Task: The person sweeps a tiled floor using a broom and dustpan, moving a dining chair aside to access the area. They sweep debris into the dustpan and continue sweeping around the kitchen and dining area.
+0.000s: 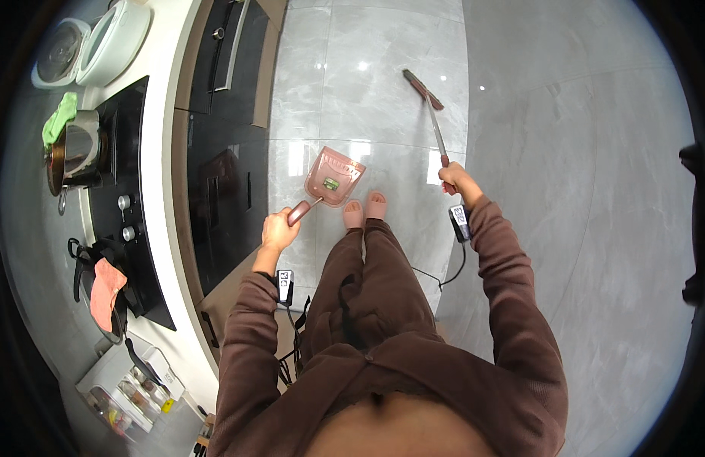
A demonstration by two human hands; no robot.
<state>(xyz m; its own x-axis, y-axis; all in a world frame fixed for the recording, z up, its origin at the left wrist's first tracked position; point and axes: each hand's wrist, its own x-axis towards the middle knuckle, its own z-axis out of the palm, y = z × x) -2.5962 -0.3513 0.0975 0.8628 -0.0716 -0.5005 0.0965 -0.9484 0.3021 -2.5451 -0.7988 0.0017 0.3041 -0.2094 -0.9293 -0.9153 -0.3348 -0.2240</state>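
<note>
My left hand point(279, 230) grips the handle of a pink plastic dustpan point(321, 185), whose pan lies in front of my feet with its wide lip facing away and to the right. A green label bearing writing sticks to the pan. In my right hand point(462, 181) is the handle of a broom point(435, 123) with a grey metal stick. Its pinkish-brown head point(424, 90) with dark bristles is farther ahead, slanted across the grey floor tiles. Pan and broom head are well apart. Whether the pan touches the floor I cannot tell.
Dark-fronted cabinets point(227, 177) and a white counter point(164, 171) run along the left. On it are a black cooktop point(130, 188), a steel pot point(81, 145), a pan point(110, 297) under an orange cloth, and an opened white rice cooker point(112, 45). A cable point(452, 280) hangs from my right wrist device.
</note>
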